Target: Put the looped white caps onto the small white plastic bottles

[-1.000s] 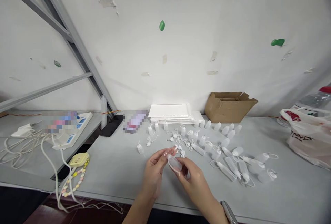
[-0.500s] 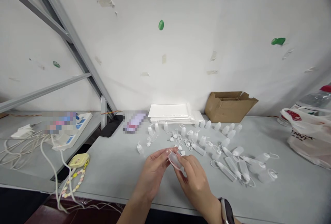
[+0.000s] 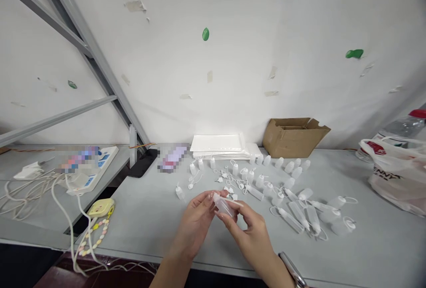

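A small translucent squeeze bottle (image 3: 225, 207) is held tilted between my two hands above the near part of the table. My left hand (image 3: 199, 217) pinches its white top end with thumb and fingertips. Around the body, the thumb and fingers of my right hand (image 3: 248, 223) are closed. What exactly sits under the left fingertips is partly hidden. Just beyond my hands lie several loose white caps with tethers (image 3: 229, 190). Several similar bottles (image 3: 299, 215) lie to the right, some with thin tips and cap loops. A small upright bottle (image 3: 179, 192) stands left of my hands.
At the back are a stack of white sheets or trays (image 3: 218, 144) and an open cardboard box (image 3: 293, 139). A plastic bag (image 3: 396, 172) stands far right. On the left are a phone (image 3: 143, 163), a power strip (image 3: 100, 170), cables and a yellow case (image 3: 101, 207) with a beaded strap.
My right hand has shifted its grip, its fingers spreading along the bottle. The bottle has turned, so more of its body shows and its top points toward my left fingertips.
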Tool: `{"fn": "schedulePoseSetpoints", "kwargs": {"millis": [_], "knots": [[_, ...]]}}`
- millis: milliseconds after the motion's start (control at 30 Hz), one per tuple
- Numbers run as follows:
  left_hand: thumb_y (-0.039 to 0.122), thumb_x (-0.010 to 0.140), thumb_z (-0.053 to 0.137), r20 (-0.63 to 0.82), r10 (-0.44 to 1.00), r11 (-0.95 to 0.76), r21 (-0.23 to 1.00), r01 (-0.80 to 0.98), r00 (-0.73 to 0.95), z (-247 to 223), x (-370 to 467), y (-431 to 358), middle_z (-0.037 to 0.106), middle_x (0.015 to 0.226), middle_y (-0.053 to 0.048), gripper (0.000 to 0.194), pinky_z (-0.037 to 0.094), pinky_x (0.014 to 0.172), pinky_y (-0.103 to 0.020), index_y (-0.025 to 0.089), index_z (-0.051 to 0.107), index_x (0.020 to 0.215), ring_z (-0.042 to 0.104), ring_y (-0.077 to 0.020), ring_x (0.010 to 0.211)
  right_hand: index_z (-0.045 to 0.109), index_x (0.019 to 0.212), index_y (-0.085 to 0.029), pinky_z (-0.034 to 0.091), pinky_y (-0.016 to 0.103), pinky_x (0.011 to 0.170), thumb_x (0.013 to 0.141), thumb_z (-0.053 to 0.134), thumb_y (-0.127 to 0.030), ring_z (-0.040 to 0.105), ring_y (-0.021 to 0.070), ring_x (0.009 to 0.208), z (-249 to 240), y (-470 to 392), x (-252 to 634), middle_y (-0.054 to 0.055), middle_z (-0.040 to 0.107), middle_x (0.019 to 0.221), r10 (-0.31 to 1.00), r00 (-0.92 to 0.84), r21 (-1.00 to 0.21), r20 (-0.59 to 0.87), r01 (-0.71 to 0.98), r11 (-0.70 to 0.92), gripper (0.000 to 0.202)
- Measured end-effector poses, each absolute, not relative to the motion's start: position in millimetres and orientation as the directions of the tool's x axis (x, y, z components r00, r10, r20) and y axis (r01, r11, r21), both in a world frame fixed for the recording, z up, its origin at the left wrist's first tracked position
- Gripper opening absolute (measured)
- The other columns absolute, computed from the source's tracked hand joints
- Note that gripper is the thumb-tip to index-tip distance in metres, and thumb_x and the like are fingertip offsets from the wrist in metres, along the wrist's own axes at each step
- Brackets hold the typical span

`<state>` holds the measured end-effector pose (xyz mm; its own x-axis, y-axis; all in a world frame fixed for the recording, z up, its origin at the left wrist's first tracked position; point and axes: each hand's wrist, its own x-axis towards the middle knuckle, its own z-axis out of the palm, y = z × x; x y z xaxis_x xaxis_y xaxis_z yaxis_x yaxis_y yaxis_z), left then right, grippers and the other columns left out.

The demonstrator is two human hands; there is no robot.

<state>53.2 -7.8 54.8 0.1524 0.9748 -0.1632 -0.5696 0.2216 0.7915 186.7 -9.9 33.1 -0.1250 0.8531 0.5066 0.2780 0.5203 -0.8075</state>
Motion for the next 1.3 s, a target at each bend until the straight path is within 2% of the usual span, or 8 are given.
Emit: {"fn": "schedulePoseSetpoints", "kwargs": {"millis": [133, 333, 600, 900, 967, 1067, 1167, 1300], "knots": [[0.039, 0.076, 0.065, -0.160, 0.981, 0.195, 0.830, -0.522, 0.112, 54.9, 56.9, -8.9, 0.070, 0.089, -0.009, 0.026, 0.044, 0.084, -0.037, 0.015, 0.073, 0.083, 0.062, -0.0227, 0.084, 0.063, 0.089, -0.018, 0.050, 0.025, 0.052, 0.085, 0.058, -0.029, 0.054, 0.0131, 0.054, 32.5, -9.9, 186.8, 0.000, 0.061, 0.065, 0.851, -0.119, -0.805, 0.511, 0.281, 0.523, 0.013], [0.036, 0.076, 0.066, -0.218, 0.972, 0.233, 0.811, -0.537, 0.092, 54.5, 62.0, -10.8, 0.071, 0.101, -0.011, 0.026, 0.040, 0.095, -0.041, 0.015, 0.074, 0.089, 0.058, -0.0267, 0.103, 0.060, 0.098, -0.017, 0.046, 0.028, 0.052, 0.088, 0.052, -0.017, 0.049, 0.0148, 0.055, 23.5, -7.5, 188.7, 0.001, 0.056, 0.064, 0.658, -0.168, -0.517, 0.734, 0.490, 0.702, 0.012], [0.036, 0.068, 0.073, -0.252, 0.968, 0.201, 0.784, -0.587, -0.005, 50.6, 61.9, -10.3, 0.073, 0.098, -0.011, 0.023, 0.034, 0.103, -0.040, 0.015, 0.075, 0.079, 0.055, -0.0286, 0.113, 0.054, 0.112, -0.015, 0.045, 0.031, 0.053, 0.087, 0.050, -0.009, 0.051, 0.0192, 0.059, 21.9, -3.3, 187.9, 0.004, 0.060, 0.066, 0.512, -0.297, -0.245, 0.806, 0.619, 0.746, 0.026], [0.037, 0.070, 0.071, -0.272, 0.962, 0.232, 0.777, -0.586, 0.021, 46.8, 69.7, -12.3, 0.070, 0.110, -0.013, 0.029, 0.032, 0.105, -0.040, 0.014, 0.075, 0.088, 0.047, -0.0303, 0.123, 0.060, 0.097, -0.015, 0.045, 0.029, 0.055, 0.087, 0.052, -0.011, 0.050, 0.0161, 0.058, 13.1, -8.9, 180.4, 0.004, 0.060, 0.066, 0.597, -0.163, -0.457, 0.785, 0.498, 0.737, 0.013], [0.038, 0.072, 0.070, -0.268, 0.963, 0.236, 0.787, -0.569, 0.028, 45.8, 68.0, -12.1, 0.068, 0.113, -0.013, 0.030, 0.031, 0.105, -0.041, 0.014, 0.074, 0.090, 0.046, -0.0302, 0.124, 0.062, 0.083, -0.017, 0.045, 0.027, 0.052, 0.086, 0.055, -0.019, 0.049, 0.0144, 0.054, 14.8, -8.0, 179.8, 0.001, 0.057, 0.061, 0.742, -0.103, -0.658, 0.663, 0.392, 0.643, 0.008], [0.039, 0.073, 0.069, -0.242, 0.970, 0.220, 0.827, -0.517, 0.026, 45.9, 62.7, -10.8, 0.068, 0.113, -0.014, 0.029, 0.032, 0.104, -0.041, 0.014, 0.074, 0.086, 0.046, -0.0308, 0.123, 0.064, 0.074, -0.017, 0.044, 0.024, 0.047, 0.081, 0.061, -0.037, 0.049, 0.0124, 0.048, 23.1, -2.1, 180.8, -0.002, 0.054, 0.053, 0.957, -0.152, -0.952, 0.248, 0.145, 0.270, 0.022], [0.045, 0.073, 0.067, -0.229, 0.972, 0.221, 0.836, -0.503, 0.047, 48.8, 56.1, -9.5, 0.071, 0.106, -0.015, 0.034, 0.033, 0.103, -0.042, 0.013, 0.075, 0.080, 0.051, -0.0314, 0.119, 0.067, 0.071, -0.016, 0.044, 0.024, 0.045, 0.073, 0.065, -0.051, 0.049, 0.0115, 0.043, 33.6, 4.8, 182.5, -0.003, 0.055, 0.048, 0.954, -0.300, -0.998, -0.022, -0.049, -0.038, 0.036], [0.046, 0.073, 0.066, -0.211, 0.977, 0.199, 0.870, -0.451, 0.025, 55.2, 51.1, -9.5, 0.073, 0.098, -0.013, 0.032, 0.029, 0.106, -0.041, 0.015, 0.074, 0.070, 0.055, -0.0304, 0.114, 0.066, 0.067, -0.016, 0.044, 0.024, 0.045, 0.070, 0.065, -0.056, 0.049, 0.0110, 0.041, 41.2, 4.6, 182.8, -0.002, 0.056, 0.048, 0.939, -0.343, -0.988, -0.023, -0.138, -0.075, 0.040]]}}
